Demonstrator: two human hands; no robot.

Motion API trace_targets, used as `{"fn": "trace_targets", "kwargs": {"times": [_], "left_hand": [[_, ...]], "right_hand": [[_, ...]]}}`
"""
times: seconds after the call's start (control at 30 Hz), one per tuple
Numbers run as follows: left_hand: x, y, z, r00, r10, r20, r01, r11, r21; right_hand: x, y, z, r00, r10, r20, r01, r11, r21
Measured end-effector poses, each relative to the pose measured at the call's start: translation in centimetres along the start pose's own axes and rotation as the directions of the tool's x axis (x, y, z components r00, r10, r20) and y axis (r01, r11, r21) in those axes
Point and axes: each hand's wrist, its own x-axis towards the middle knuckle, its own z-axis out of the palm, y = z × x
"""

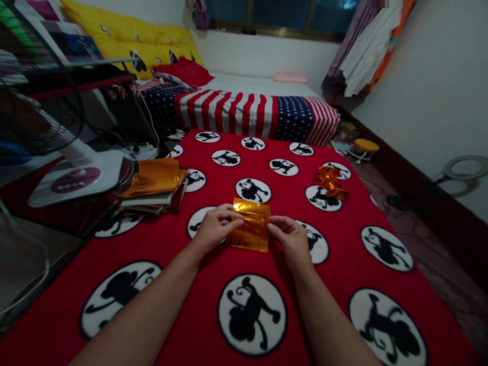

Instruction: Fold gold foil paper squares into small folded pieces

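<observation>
A shiny gold foil sheet (pixel 249 236) with creases across it is held between my two hands, low over the red cloth (pixel 179 315). My left hand (pixel 217 226) pinches its left edge between thumb and fingers. At the opposite edge, my right hand (pixel 292 236) grips the foil the same way. A stack of gold and pale paper sheets (pixel 154 178) lies to the left, beyond my left hand. Folded or crumpled gold foil pieces (pixel 331 182) rest on the cloth to the right, farther off.
A white fan base (pixel 80 173) stands at the left, by a cluttered stand. Behind the cloth is a bed with a striped and starred cover (pixel 236 112). A yellow-topped stool (pixel 365 146) and a ring-shaped lamp (pixel 465 166) are at the right.
</observation>
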Motion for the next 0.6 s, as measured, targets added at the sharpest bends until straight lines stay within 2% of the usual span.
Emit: {"fn": "trace_targets", "kwargs": {"times": [0.1, 0.3, 0.43, 0.6], "left_hand": [[-0.01, -0.16, 0.05, 1.000, -0.012, -0.003, 0.012, 0.999, -0.050], [0.04, 0.29, -0.31, 0.999, 0.011, -0.043, -0.010, 0.999, 0.032], [0.10, 0.13, -0.45, 0.999, -0.034, -0.035, 0.034, 0.999, -0.012], [0.15, -0.27, -0.43, 0.997, -0.056, -0.056, 0.055, 0.998, -0.027]], "right_hand": [[0.02, 0.06, -0.08, 1.000, -0.001, 0.009, 0.001, 1.000, -0.003], [-0.11, -0.21, 0.25, 1.000, -0.006, -0.020, 0.006, 1.000, -0.025], [-0.25, -0.44, 0.43, 0.998, -0.034, -0.043, 0.033, 0.999, -0.032], [-0.30, -0.46, 0.36, 0.999, -0.041, -0.004, 0.040, 0.999, -0.023]]}}
